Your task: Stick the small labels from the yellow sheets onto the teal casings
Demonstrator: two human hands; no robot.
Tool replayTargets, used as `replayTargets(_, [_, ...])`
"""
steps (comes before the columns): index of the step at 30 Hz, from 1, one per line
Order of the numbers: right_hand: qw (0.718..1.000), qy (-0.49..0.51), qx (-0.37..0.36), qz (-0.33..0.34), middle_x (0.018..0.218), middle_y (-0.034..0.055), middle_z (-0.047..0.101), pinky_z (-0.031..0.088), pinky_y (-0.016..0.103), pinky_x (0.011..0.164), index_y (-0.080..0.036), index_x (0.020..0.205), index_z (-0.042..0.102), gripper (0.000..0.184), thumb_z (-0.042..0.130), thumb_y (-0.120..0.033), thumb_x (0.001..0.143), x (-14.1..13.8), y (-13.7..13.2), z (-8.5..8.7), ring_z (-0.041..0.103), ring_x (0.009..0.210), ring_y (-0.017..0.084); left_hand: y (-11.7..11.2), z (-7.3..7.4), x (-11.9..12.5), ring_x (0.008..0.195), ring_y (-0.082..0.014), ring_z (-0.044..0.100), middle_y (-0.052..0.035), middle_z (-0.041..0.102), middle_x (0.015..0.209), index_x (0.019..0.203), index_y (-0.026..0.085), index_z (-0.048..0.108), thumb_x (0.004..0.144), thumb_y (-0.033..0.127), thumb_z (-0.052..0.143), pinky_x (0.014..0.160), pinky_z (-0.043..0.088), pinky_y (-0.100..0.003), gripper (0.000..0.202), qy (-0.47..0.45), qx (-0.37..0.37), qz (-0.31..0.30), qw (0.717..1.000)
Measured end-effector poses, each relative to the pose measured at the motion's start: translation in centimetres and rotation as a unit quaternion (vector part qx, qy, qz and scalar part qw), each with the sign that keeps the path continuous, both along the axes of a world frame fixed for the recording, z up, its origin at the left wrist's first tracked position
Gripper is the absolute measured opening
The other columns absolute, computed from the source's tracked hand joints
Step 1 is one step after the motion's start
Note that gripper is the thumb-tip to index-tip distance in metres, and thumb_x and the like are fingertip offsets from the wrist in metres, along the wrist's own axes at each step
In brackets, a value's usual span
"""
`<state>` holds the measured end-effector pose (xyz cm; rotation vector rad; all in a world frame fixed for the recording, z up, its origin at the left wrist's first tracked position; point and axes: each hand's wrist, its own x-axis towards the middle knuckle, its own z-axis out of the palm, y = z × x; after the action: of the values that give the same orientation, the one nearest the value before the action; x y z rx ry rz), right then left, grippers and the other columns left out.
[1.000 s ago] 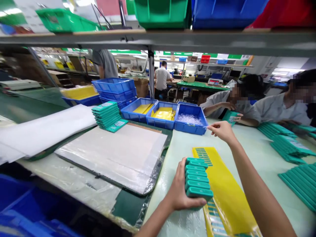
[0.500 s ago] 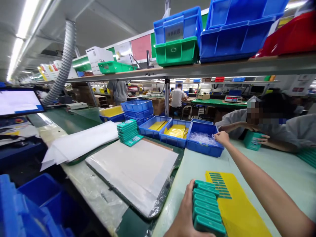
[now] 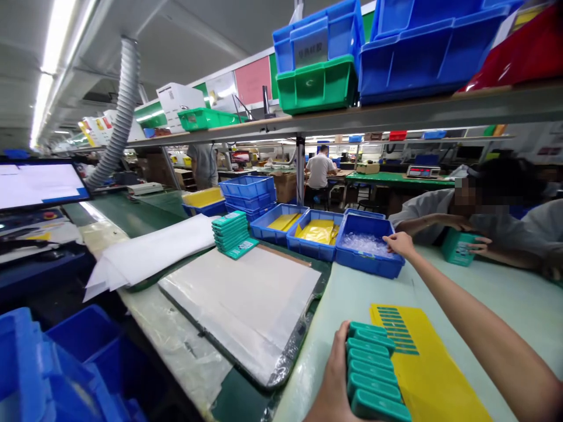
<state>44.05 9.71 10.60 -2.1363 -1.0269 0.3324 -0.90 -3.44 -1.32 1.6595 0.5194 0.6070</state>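
Note:
My left hand (image 3: 336,381) is closed round a stack of several teal cases (image 3: 373,372) at the bottom of the view, beside a yellow sheet (image 3: 433,375) printed with teal bars. My right hand (image 3: 399,243) reaches out to the near right corner of a blue bin (image 3: 367,262) holding clear plastic bags (image 3: 363,243). Its fingers curl down over the bin's rim; what they hold, if anything, I cannot make out.
Two more blue bins with yellow bags (image 3: 316,231) stand left of it. A pile of teal cases (image 3: 231,233) sits by a white sheet on a plastic-covered board (image 3: 246,299). A co-worker (image 3: 497,202) handles a teal case across the table. Shelf bins (image 3: 316,85) hang overhead; a monitor (image 3: 39,184) is at left.
My right hand went from above the table to the blue bin's corner. My head tilted up, so the left hand and its stack sit lower in view.

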Motion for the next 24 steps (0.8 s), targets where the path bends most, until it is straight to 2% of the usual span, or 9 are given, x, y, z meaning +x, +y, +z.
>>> replayTargets(4, [0.999, 0.008, 0.03, -0.029, 0.133, 0.0103, 0.073, 0.065, 0.044, 0.098, -0.017, 0.13, 0.073, 0.032, 0.075, -0.039, 0.106, -1.4, -1.0, 0.7, 0.073, 0.114, 0.024, 0.5, -2.5, 2.0, 0.172, -0.0587, 0.003, -0.0237, 0.008, 0.187, 0.178, 0.025, 0.005, 0.036, 0.071, 0.108, 0.141, 0.01, -0.073, 0.182, 0.029, 0.004, -0.005, 1.0])
replayTargets(6, [0.998, 0.009, 0.054, -0.044, 0.134, 0.0108, 0.073, 0.065, 0.046, 0.1, -0.017, 0.132, 0.072, 0.035, 0.074, -0.04, 0.107, -2.6, -1.6, 1.9, 0.073, 0.115, 0.025, 0.4, -2.8, 2.7, 0.172, -0.0596, 0.002, -0.0239, 0.006, 0.187, 0.177, 0.027, 0.002, 0.031, 0.067, 0.11, 0.141, 0.009, -0.073, 0.186, 0.028, 0.019, -0.009, 0.999])
replayTargets(9, [0.995, 0.015, 0.09, -0.04, 0.139, 0.0128, 0.072, 0.063, 0.05, 0.105, -0.016, 0.136, 0.071, 0.041, 0.077, -0.041, 0.104, -5.1, -4.3, 3.9, 0.072, 0.123, 0.028, -0.1, -1.2, 2.6, 0.171, -0.06, 0.006, -0.0259, 0.009, 0.185, 0.177, 0.026, 0.001, 0.035, 0.068, 0.108, 0.14, 0.012, -0.075, 0.182, 0.0, 0.041, -0.057, 0.998])
replayTargets(12, [0.993, 0.059, 0.099, 0.031, 0.146, 0.0179, 0.072, 0.059, 0.049, 0.112, -0.017, 0.144, 0.072, 0.068, 0.09, -0.047, 0.086, -9.0, -11.3, 4.0, 0.068, 0.136, 0.034, -0.1, 1.2, 2.0, 0.171, -0.0579, 0.014, -0.0263, 0.016, 0.182, 0.177, 0.024, 0.002, 0.05, 0.072, 0.103, 0.139, 0.015, -0.077, 0.168, -0.028, 0.06, -0.075, 0.995])
replayTargets(15, [0.974, 0.166, 0.046, 0.15, 0.145, 0.017, 0.073, 0.059, 0.051, 0.111, -0.022, 0.153, 0.069, 0.112, 0.104, -0.059, 0.053, -15.3, -21.1, 1.3, 0.07, 0.137, 0.038, 0.1, 2.5, 2.0, 0.169, -0.0564, 0.019, -0.0272, 0.021, 0.179, 0.175, 0.022, 0.005, 0.059, 0.072, 0.099, 0.138, 0.02, -0.077, 0.158, -0.044, 0.079, -0.067, 0.994])
replayTargets(16, [0.952, 0.219, 0.031, 0.212, 0.152, 0.0189, 0.069, 0.055, 0.055, 0.116, -0.022, 0.162, 0.06, 0.128, 0.107, -0.057, 0.048, -18.0, -23.9, 0.0, 0.066, 0.143, 0.04, 0.2, 2.6, 2.0, 0.168, -0.0556, 0.023, -0.0273, 0.024, 0.177, 0.174, 0.021, 0.007, 0.061, 0.072, 0.098, 0.138, 0.022, -0.077, 0.154, -0.05, 0.084, -0.07, 0.993])
replayTargets(18, [0.938, 0.243, 0.024, 0.247, 0.159, 0.0213, 0.062, 0.045, 0.058, 0.126, -0.02, 0.165, 0.054, 0.14, 0.112, -0.048, 0.041, -23.4, -27.5, -2.9, 0.058, 0.15, 0.041, 0.2, 2.5, 2.1, 0.165, -0.054, 0.032, -0.0273, 0.031, 0.174, 0.172, 0.02, 0.013, 0.064, 0.075, 0.095, 0.136, 0.028, -0.074, 0.146, -0.068, 0.088, -0.071, 0.991])
replayTargets(21, [0.942, 0.248, 0.119, 0.189, 0.154, 0.0201, 0.065, 0.049, 0.057, 0.123, -0.022, 0.169, 0.045, 0.131, 0.107, -0.044, 0.055, -29.1, -26.9, -6.2, 0.067, 0.136, 0.037, 0.6, 2.8, 2.0, 0.162, -0.0514, 0.042, -0.0262, 0.039, 0.17, 0.17, 0.02, 0.02, 0.069, 0.075, 0.091, 0.135, 0.034, -0.07, 0.135, -0.091, 0.049, -0.05, 0.993])
replayTargets(24, [0.912, 0.294, 0.229, 0.174, 0.156, 0.0163, 0.064, 0.053, 0.053, 0.12, -0.026, 0.171, 0.037, 0.148, 0.111, -0.039, 0.044, -30.0, -23.8, -7.0, 0.066, 0.137, 0.036, 1.4, 4.0, 2.7, 0.158, -0.0481, 0.049, -0.0199, 0.051, 0.166, 0.164, 0.023, 0.038, 0.063, 0.065, 0.098, 0.132, 0.043, -0.06, 0.126, -0.114, -0.051, 0.011, 0.992])
